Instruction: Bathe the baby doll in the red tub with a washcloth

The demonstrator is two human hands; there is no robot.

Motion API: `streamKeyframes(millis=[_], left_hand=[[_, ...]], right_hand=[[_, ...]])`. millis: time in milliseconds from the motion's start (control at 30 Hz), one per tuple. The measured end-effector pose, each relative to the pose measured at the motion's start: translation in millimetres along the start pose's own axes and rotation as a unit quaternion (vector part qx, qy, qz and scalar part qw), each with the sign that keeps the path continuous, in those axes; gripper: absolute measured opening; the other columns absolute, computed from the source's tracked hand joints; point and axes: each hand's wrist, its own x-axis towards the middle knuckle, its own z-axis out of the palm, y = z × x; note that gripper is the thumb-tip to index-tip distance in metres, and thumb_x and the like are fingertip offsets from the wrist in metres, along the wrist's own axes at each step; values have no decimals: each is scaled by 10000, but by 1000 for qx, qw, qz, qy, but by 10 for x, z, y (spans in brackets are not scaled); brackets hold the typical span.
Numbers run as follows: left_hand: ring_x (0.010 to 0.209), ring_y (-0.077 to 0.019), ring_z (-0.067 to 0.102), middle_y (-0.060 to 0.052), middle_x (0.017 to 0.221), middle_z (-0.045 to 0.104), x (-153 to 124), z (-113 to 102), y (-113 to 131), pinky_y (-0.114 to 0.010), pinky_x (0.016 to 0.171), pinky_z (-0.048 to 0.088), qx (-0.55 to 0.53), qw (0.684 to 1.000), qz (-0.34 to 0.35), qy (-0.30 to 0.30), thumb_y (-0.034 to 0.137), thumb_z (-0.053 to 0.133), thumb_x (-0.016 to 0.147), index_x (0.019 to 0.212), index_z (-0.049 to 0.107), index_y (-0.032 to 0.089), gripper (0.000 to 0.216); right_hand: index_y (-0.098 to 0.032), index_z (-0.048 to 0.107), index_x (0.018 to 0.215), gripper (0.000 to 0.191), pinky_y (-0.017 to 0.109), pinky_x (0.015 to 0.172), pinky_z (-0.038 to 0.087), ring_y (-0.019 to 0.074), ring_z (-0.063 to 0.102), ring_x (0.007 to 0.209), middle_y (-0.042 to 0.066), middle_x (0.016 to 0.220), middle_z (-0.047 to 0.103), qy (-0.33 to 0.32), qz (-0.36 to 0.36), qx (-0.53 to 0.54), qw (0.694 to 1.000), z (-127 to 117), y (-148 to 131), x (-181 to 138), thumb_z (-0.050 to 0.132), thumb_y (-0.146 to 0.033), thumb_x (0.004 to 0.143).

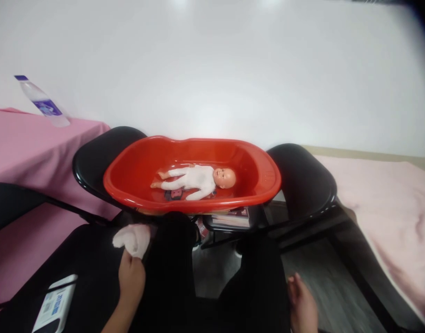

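My left hand point(132, 277) is closed on a bunched white cloth point(132, 239) just above a black chair seat beside my left leg. My right hand point(303, 303) hangs by my right thigh with its fingers curled, and nothing shows in it. In front of my knees stands a red baby bathtub point(268, 178). Inside it a baby doll point(198, 178) in a white bodysuit lies on its back, head to the right and bare feet to the left. A dark and pink printed patch point(176, 194) shows below the doll's legs.
Black chairs point(110, 152) stand at both ends of the tub. Books point(231, 217) lie on a seat under it. A phone-like white item point(56, 303) rests at lower left. A bottle point(42, 101) stands on the pink-covered table point(73, 134); a pale pink sheet point(382, 199) is at right.
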Motion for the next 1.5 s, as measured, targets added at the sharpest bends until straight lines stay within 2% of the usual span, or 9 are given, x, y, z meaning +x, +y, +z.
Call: streamKeyframes(millis=[200, 333, 400, 500, 667, 1000, 1167, 1300, 1500], left_hand=[[924, -216, 631, -66, 987, 673, -479, 293, 465, -327, 800, 500, -61, 963, 223, -137, 263, 446, 935, 1055, 607, 190, 214], [722, -195, 560, -39, 732, 597, -568, 379, 553, -323, 690, 441, 64, 928, 327, -169, 238, 449, 955, 775, 536, 196, 205], [711, -196, 542, -36, 709, 582, -549, 355, 555, -328, 688, 422, 98, 912, 359, -172, 212, 439, 957, 753, 504, 200, 214], [754, -203, 552, -45, 775, 617, -502, 295, 548, -328, 703, 421, 112, 901, 376, -183, 192, 439, 959, 840, 530, 195, 150], [769, -208, 560, -43, 808, 629, -456, 237, 506, -323, 689, 416, 111, 910, 352, -192, 180, 454, 954, 918, 553, 197, 108], [715, -205, 535, -44, 718, 595, -472, 269, 616, -360, 709, 374, 157, 850, 449, -228, 113, 503, 904, 791, 526, 181, 134], [686, -194, 571, -32, 688, 630, -488, 300, 622, -378, 759, 385, 191, 814, 472, -281, 165, 549, 902, 740, 578, 175, 165], [692, -187, 602, -15, 719, 665, -571, 398, 633, -349, 718, 386, 178, 781, 469, -372, 197, 538, 917, 798, 624, 187, 147], [659, -133, 525, -11, 693, 580, -809, 545, 662, -283, 657, 382, 16, 823, 377, -425, 145, 480, 928, 745, 544, 173, 196]], right_hand=[[-273, 658, 662, 318, 304, 442, 339, 143, 357, 469, -6, 499, 351, -132, -36, -42, 990, 210, -254, -204, 641, -577, 751], [-254, 708, 807, 345, 324, 559, 412, 162, 454, 533, 12, 536, 476, -336, 5, -87, 938, 669, -139, -585, 624, -588, 798], [-281, 699, 1031, 367, 341, 658, 464, 200, 600, 719, 70, 847, 666, -452, 38, -46, 890, 954, -22, -826, 609, -574, 829], [-363, 587, 1260, 507, 373, 840, 493, 242, 621, 1066, 78, 1296, 593, -529, 76, 21, 845, 1337, 159, -1141, 691, -529, 793], [-365, 533, 1313, 610, 403, 983, 458, 240, 540, 1229, 60, 1383, 525, -560, 139, 81, 813, 1665, 364, -1366, 745, -501, 757], [-249, 646, 1128, 375, 356, 875, 490, 195, 634, 940, 55, 1067, 659, -482, 278, 219, 802, 1798, 174, -1168, 736, -358, 781], [-216, 659, 905, 262, 306, 789, 474, 170, 582, 840, 29, 886, 604, -508, 270, 281, 768, 1599, -130, -940, 785, -327, 705], [-187, 594, 747, 240, 267, 683, 434, 154, 535, 752, 12, 761, 523, -552, 219, 292, 750, 1368, -298, -767, 792, -307, 683], [-180, 494, 684, 261, 237, 617, 404, 127, 520, 690, 1, 765, 542, -494, 228, 299, 784, 1148, -217, -627, 753, -208, 700]])
